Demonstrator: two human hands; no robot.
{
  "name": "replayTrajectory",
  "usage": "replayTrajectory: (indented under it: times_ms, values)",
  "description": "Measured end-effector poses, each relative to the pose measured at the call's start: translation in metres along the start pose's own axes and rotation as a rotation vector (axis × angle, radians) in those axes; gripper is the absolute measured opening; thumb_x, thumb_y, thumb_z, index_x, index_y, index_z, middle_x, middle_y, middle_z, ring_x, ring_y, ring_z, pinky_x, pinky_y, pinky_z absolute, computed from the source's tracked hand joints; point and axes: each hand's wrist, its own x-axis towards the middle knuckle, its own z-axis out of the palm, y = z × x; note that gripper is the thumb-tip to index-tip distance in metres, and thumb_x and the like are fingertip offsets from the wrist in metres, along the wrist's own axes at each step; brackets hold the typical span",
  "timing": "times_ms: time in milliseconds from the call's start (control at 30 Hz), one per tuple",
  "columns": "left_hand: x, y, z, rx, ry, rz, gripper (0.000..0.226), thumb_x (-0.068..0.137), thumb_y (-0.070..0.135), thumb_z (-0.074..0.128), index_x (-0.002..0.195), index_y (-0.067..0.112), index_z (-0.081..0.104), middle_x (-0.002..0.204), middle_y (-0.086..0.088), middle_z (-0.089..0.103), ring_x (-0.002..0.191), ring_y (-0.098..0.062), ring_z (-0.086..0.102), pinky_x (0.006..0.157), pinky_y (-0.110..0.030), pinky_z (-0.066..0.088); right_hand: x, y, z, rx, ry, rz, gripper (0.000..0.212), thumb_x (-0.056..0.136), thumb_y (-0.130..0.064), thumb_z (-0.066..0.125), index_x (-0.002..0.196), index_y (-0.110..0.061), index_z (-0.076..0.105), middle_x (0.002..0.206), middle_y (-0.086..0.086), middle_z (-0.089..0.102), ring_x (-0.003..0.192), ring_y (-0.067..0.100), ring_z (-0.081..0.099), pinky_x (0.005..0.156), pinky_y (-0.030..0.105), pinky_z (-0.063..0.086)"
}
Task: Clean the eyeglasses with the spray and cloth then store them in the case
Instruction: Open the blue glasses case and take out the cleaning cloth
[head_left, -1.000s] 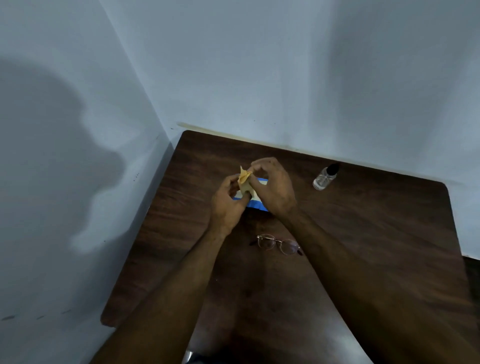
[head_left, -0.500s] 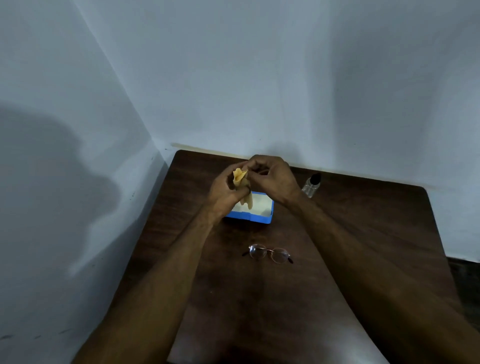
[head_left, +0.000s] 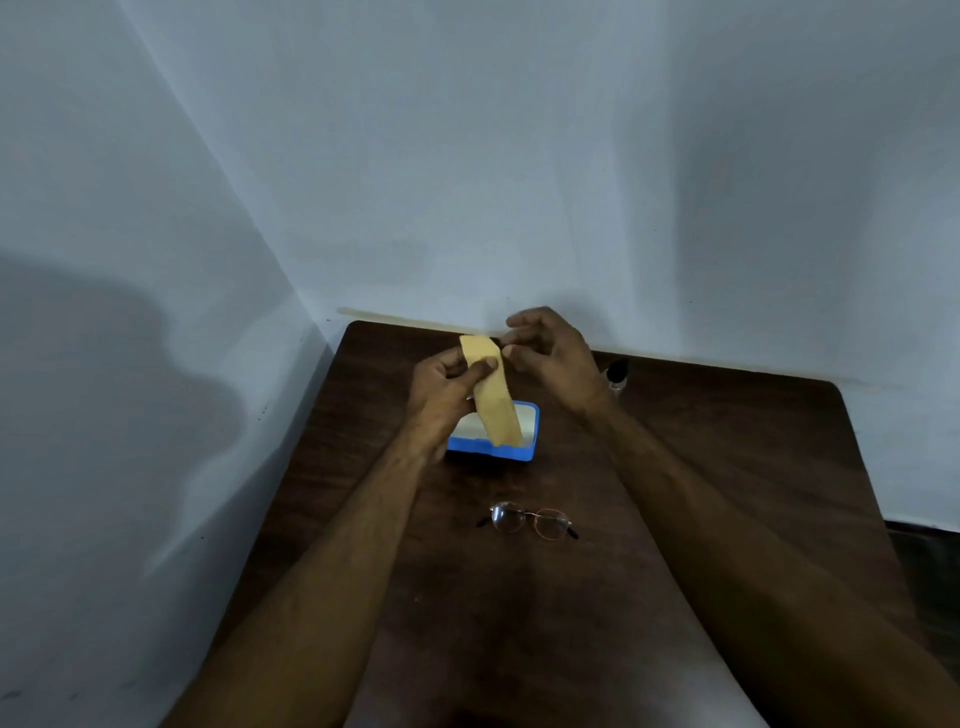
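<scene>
The yellow cloth (head_left: 493, 395) hangs as a folded strip over the open blue case (head_left: 491, 451), pinched in the left hand (head_left: 441, 395), with the right hand (head_left: 550, 358) loose-fingered just beside its top gripping nothing, the glasses (head_left: 530, 521) flat on the bench (head_left: 727, 467) nearer me, and the spray bottle (head_left: 618, 374) peeking out behind the right wrist.

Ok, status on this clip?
Left hand pinches folded yellow cloth; right hand loose beside it. Round wire-rimmed eyeglasses untouched on dark wooden table. Nothing blocking.
</scene>
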Motion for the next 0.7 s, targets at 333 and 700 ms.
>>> replayTrajectory:
  times_ms: [333,700]
  values:
    - [0.002,-0.008,0.003,-0.190,0.177,-0.089,0.013,0.102,0.009,0.065,0.111,0.005,0.075,0.097,-0.014,0.081,0.086,-0.026,0.080,0.082,-0.043,0.062,-0.045,0.041,0.022,0.198,-0.034,0.254,0.030,0.088,-0.008,0.080,0.117,-0.004,0.072,0.108,0.009,0.077,0.091,0.018,0.076,0.069,0.029,0.062]
    - [-0.034,-0.027,-0.010,0.386,0.069,0.448,0.021,0.094,0.010,0.076,0.110,0.024,0.079,0.107,0.012,0.079,0.105,-0.002,0.073,0.093,-0.021,0.056,-0.043,0.051,0.048,0.477,0.064,0.643,0.022,0.094,-0.011,0.071,0.111,0.003,0.073,0.107,0.021,0.075,0.092,0.029,0.074,0.066,0.036,0.061]
